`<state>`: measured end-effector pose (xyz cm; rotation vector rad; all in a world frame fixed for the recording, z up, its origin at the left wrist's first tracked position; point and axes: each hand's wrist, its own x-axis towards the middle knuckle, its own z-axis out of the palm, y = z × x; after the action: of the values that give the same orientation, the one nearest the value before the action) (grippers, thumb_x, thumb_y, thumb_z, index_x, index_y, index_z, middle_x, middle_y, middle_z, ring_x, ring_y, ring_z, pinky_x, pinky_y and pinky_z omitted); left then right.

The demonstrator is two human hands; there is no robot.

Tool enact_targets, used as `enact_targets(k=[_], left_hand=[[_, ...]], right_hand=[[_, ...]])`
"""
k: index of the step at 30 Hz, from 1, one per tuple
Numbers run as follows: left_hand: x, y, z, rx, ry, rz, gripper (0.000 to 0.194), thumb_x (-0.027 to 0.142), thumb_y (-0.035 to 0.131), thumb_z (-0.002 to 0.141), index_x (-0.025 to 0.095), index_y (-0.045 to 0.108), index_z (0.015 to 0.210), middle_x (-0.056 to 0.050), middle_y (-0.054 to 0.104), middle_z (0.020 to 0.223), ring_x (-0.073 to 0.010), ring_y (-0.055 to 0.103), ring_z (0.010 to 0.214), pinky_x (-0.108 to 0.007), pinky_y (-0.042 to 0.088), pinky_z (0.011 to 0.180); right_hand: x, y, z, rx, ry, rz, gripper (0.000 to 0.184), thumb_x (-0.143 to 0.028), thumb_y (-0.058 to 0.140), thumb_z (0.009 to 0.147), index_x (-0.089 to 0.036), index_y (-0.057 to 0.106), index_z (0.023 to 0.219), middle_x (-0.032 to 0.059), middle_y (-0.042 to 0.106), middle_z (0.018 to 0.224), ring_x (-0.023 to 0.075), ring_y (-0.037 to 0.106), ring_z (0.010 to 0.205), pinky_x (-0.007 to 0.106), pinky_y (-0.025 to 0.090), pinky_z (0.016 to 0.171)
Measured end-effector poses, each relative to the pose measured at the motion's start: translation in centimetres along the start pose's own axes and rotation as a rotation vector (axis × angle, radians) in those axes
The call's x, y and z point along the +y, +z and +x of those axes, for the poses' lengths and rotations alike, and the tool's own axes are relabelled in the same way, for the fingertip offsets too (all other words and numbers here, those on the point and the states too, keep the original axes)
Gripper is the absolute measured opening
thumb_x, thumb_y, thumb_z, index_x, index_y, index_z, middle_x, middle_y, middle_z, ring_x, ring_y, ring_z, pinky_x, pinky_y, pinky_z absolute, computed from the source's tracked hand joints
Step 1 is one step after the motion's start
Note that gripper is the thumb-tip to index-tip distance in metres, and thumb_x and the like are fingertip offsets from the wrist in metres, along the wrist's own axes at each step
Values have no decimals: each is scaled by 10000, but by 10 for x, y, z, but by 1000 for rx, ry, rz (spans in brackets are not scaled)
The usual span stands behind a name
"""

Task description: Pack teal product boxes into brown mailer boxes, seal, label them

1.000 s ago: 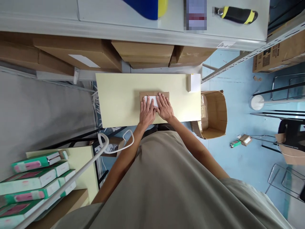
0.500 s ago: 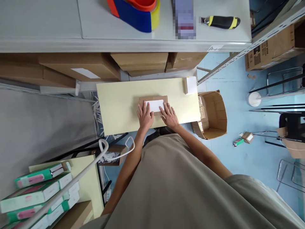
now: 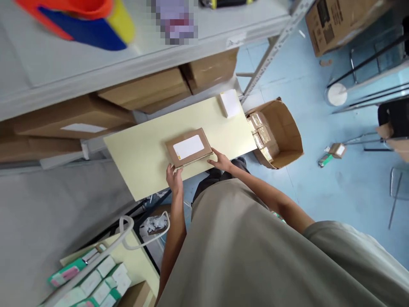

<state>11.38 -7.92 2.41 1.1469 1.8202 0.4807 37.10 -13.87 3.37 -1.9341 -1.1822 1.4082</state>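
A small brown cardboard box (image 3: 207,144) with a white label (image 3: 188,147) on its top lies at an angle over the pale yellow table. My left hand (image 3: 175,179) holds it by the near left corner, fingertips along the side and thumb by the front edge. At the near right corner my right hand (image 3: 221,161) grips it, with the fingers on the side and the thumb beneath the front edge. Whether the box rests fully on the tabletop or is slightly raised I cannot tell.
A white box (image 3: 230,103) stands at the table's (image 3: 140,170) far right corner. Right of it, an open carton (image 3: 289,136) holds several small taped boxes. Beyond is a shelf (image 3: 128,70) with a tape dispenser (image 3: 86,25). Green-and-white boxes (image 3: 96,285) and a white bent tube (image 3: 128,226) are lower left.
My hands have moved from flat on the label to the box's near corners. The label is now uncovered, and the box sits more tilted as the whole view has turned.
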Motion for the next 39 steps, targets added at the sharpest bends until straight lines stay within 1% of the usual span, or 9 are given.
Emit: enact_targets(k=[4, 7, 13, 18, 23, 26, 29, 34, 39], left_hand=[[45, 33, -37, -31, 133, -11, 636, 335, 570, 941, 154, 558, 1550, -176, 710, 1480, -309, 675, 1427, -461, 557, 1210], [97, 87, -74, -200, 289, -4, 556, 378, 597, 977, 155, 611, 1487, -185, 705, 1481, -311, 672, 1426, -462, 552, 1220], [191, 245, -154, -576, 493, 211, 465, 414, 608, 1036, 214, 666, 1452, -145, 716, 1440, -286, 724, 1320, -411, 623, 1128], [213, 391, -189, -834, 613, 435, 556, 365, 668, 1005, 233, 626, 1544, -159, 651, 1473, -303, 663, 1389, -410, 589, 1172], [170, 558, -182, -1035, 454, 557, 611, 268, 704, 937, 216, 639, 1543, -142, 645, 1442, -294, 679, 1353, -411, 582, 1171], [126, 656, -166, -1110, 310, 648, 638, 188, 686, 877, 173, 666, 1515, -159, 641, 1476, -313, 636, 1430, -432, 531, 1230], [82, 741, -148, -1153, 217, 714, 708, 179, 679, 862, 153, 625, 1568, -179, 567, 1628, -337, 531, 1555, -444, 440, 1309], [14, 844, -116, -1246, 215, 755, 803, 197, 677, 868, 147, 531, 1655, -156, 492, 1735, -335, 446, 1628, -446, 334, 1367], [-40, 908, -89, -1268, 156, 823, 846, 199, 723, 834, 138, 514, 1652, -170, 499, 1728, -345, 441, 1630, -455, 329, 1364]], right_hand=[[29, -48, -51, 220, -12, 234, 813, -531, 715, 987, -202, 491, 1696, 99, 665, 1590, 345, 678, 1414, 511, 535, 1220], [66, -98, -98, 437, 98, 447, 785, -594, 741, 958, -204, 591, 1623, 92, 653, 1604, 350, 652, 1457, 515, 528, 1245], [163, -196, -167, 802, 365, 807, 730, -593, 792, 894, -206, 699, 1506, 98, 730, 1502, 369, 659, 1455, 564, 522, 1258], [262, -257, -195, 1032, 546, 911, 719, -573, 793, 880, -181, 703, 1477, 149, 724, 1501, 359, 657, 1462, 566, 488, 1285], [380, -287, -187, 1152, 791, 934, 851, -591, 771, 848, -123, 626, 1544, 192, 676, 1555, 354, 631, 1490, 550, 483, 1281], [452, -291, -159, 1167, 852, 933, 778, -571, 735, 861, -130, 659, 1498, 177, 676, 1561, 344, 633, 1487, 527, 494, 1270], [522, -287, -125, 1158, 857, 961, 693, -527, 714, 879, -143, 682, 1455, 168, 707, 1523, 331, 659, 1455, 517, 509, 1252], [631, -275, -80, 1151, 879, 1000, 629, -480, 690, 892, -169, 684, 1439, 151, 748, 1464, 305, 674, 1422, 519, 524, 1225], [716, -262, -45, 1144, 878, 949, 615, -497, 660, 919, -132, 689, 1413, 188, 764, 1412, 312, 720, 1339, 507, 532, 1209]])
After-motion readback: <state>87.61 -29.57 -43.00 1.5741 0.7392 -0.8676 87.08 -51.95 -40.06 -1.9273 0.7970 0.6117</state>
